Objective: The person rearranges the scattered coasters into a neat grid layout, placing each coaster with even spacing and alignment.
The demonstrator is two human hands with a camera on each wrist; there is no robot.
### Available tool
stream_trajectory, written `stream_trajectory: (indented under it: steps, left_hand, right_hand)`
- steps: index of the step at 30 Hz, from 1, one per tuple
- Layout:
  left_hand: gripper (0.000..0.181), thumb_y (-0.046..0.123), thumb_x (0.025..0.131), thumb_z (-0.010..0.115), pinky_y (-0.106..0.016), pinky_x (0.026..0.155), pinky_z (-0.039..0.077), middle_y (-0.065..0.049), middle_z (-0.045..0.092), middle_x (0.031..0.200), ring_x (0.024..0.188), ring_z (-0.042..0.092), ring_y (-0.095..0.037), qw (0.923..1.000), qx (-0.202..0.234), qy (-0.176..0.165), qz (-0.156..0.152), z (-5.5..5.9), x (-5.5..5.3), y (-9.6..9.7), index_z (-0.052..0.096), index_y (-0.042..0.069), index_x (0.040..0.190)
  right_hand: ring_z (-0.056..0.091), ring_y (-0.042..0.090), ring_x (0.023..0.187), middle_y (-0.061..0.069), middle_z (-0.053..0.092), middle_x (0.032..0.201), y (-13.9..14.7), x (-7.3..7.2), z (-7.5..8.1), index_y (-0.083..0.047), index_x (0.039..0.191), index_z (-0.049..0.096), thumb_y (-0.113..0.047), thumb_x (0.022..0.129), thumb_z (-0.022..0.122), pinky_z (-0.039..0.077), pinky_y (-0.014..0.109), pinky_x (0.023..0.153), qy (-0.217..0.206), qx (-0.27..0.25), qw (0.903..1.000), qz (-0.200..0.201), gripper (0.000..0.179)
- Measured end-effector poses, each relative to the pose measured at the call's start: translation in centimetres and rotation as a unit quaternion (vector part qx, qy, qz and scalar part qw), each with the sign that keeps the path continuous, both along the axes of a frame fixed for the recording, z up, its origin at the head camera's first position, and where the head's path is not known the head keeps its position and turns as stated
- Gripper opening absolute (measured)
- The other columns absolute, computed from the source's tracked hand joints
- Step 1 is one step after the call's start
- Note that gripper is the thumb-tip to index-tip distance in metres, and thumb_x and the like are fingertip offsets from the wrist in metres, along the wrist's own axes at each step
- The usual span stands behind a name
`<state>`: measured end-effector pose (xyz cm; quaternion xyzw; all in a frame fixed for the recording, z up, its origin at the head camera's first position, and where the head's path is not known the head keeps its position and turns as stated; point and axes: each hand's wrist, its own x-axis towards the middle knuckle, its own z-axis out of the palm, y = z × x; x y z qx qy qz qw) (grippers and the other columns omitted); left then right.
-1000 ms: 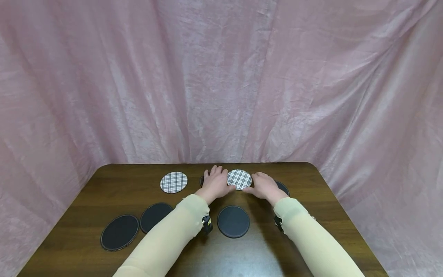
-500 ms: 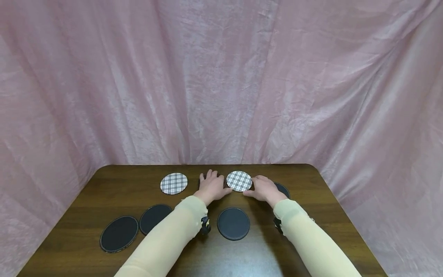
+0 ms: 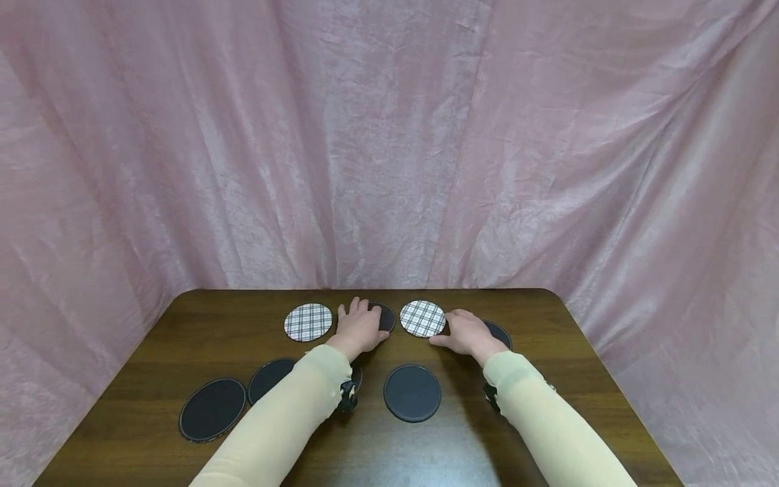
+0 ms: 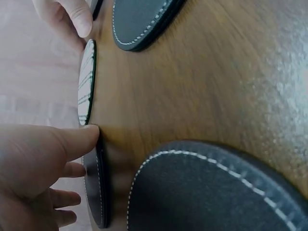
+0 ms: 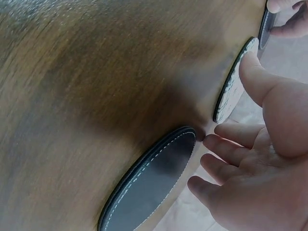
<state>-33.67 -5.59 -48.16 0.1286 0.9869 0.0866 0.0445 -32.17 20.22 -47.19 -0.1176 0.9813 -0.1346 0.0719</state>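
Near the back of the table, my left hand (image 3: pixel 360 328) spreads its fingers over a round black coaster (image 3: pixel 385 321), covering its left part. In the left wrist view its thumb (image 4: pixel 86 139) lies close to that coaster's stitched edge, beside the plaid coaster. To the right, a black-and-white plaid coaster (image 3: pixel 422 318) lies flat. My right hand (image 3: pixel 466 331) is at its right edge, fingers loosely extended, gripping nothing. Its thumb (image 5: pixel 252 72) overlaps the plaid coaster in the right wrist view. Another black coaster (image 3: pixel 500 335) is partly hidden behind the right hand.
A second plaid coaster (image 3: pixel 308 322) lies left of the left hand. Black coasters lie nearer: one at far left (image 3: pixel 212 410), one partly behind the left sleeve, one in the front middle (image 3: pixel 412 393). Another black coaster (image 3: pixel 358 376) peeks out by the left wrist. A pink curtain (image 3: pixel 389 149) hangs behind.
My left hand has moved left, away from the plaid coaster, baring more of the black coaster beside it. The right hand stays nearly still at the plaid coaster's edge.
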Motion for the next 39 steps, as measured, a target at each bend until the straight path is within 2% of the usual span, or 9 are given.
stream_trajectory:
  steps: [7,15,17,20,25,29,31,34,39]
  left_hand:
    - [0.067,0.043,0.106,0.075,-0.070,0.128,0.022,-0.025,0.041,0.169,0.163,0.025,-0.046,0.9996,-0.028,0.002,0.010,0.5,0.0,-0.1,0.057,0.007,0.159]
    - [0.085,0.054,0.103,0.077,-0.070,0.128,0.021,-0.025,0.032,0.175,0.165,0.023,-0.046,0.9998,0.020,-0.003,-0.006,0.7,-1.1,2.3,0.047,0.007,0.166]
    - [0.086,0.056,0.102,0.077,-0.070,0.128,0.022,-0.025,0.034,0.174,0.164,0.024,-0.046,0.9998,0.020,-0.005,-0.005,0.5,-1.4,2.9,0.048,0.007,0.165]
    - [0.086,0.058,0.099,0.080,-0.072,0.125,0.025,-0.027,0.039,0.170,0.162,0.028,-0.048,0.9998,0.021,0.002,-0.005,-0.7,-2.3,3.5,0.054,0.004,0.160]
    - [0.088,0.062,0.095,0.082,-0.075,0.124,0.023,-0.029,0.041,0.168,0.161,0.027,-0.050,0.9995,0.027,0.016,0.001,-2.4,-3.6,4.2,0.059,0.001,0.155]
    - [0.085,0.061,0.097,0.080,-0.074,0.126,0.019,-0.028,0.038,0.170,0.163,0.024,-0.049,0.9996,0.024,0.012,0.010,-2.6,-3.4,4.3,0.061,0.002,0.155]
    - [0.081,0.058,0.099,0.079,-0.072,0.128,0.018,-0.027,0.037,0.172,0.164,0.022,-0.048,0.9998,0.014,0.007,0.008,-1.9,-2.8,4.5,0.060,0.003,0.156]
    - [0.076,0.056,0.101,0.077,-0.071,0.128,0.018,-0.026,0.036,0.172,0.164,0.023,-0.047,0.9999,0.005,0.013,-0.005,-1.2,-1.9,4.7,0.061,0.005,0.156]
    - [0.078,0.057,0.101,0.077,-0.070,0.129,0.019,-0.025,0.035,0.173,0.165,0.022,-0.046,0.9994,-0.002,0.025,-0.025,-1.0,-1.2,4.9,0.060,0.006,0.157]
  right_hand:
    - [0.050,0.045,0.148,0.027,0.058,0.154,0.3,0.0,0.1,0.007,0.154,0.058,-0.046,0.104,0.078,0.041,0.056,0.122,-0.002,-0.004,1.0000,0.001,0.075]
    - [0.051,0.043,0.148,0.026,0.059,0.154,0.3,-0.6,-0.1,0.005,0.154,0.059,-0.046,0.105,0.077,0.041,0.055,0.122,-0.005,0.005,1.0000,0.003,0.073]
    - [0.051,0.043,0.147,0.026,0.059,0.154,0.1,-0.8,-0.1,0.005,0.154,0.059,-0.046,0.105,0.077,0.041,0.055,0.123,-0.006,0.006,0.9999,0.005,0.073]
    - [0.052,0.043,0.146,0.026,0.059,0.153,0.0,-0.9,-0.2,0.005,0.152,0.061,-0.046,0.104,0.078,0.042,0.055,0.122,-0.006,0.008,0.9999,0.004,0.072]
    - [0.055,0.042,0.142,0.025,0.061,0.149,0.0,-0.9,-0.4,0.004,0.148,0.065,-0.046,0.103,0.079,0.045,0.055,0.119,-0.003,0.004,1.0000,-0.003,0.068]
    - [0.057,0.042,0.139,0.025,0.062,0.147,-0.1,-0.9,-0.5,0.004,0.146,0.066,-0.046,0.103,0.079,0.046,0.055,0.117,0.001,0.003,1.0000,-0.002,0.067]
    - [0.057,0.042,0.139,0.025,0.062,0.147,-0.1,-0.9,-0.5,0.004,0.145,0.066,-0.046,0.103,0.079,0.046,0.054,0.117,0.003,0.004,1.0000,0.001,0.067]
    - [0.057,0.042,0.139,0.025,0.062,0.147,-0.1,-1.0,-0.4,0.005,0.145,0.066,-0.046,0.103,0.079,0.046,0.054,0.118,0.004,0.003,1.0000,0.003,0.067]
    - [0.058,0.042,0.137,0.025,0.063,0.145,0.0,-1.0,-0.5,0.005,0.143,0.068,-0.045,0.102,0.081,0.047,0.054,0.117,0.008,-0.005,0.9999,0.005,0.066]
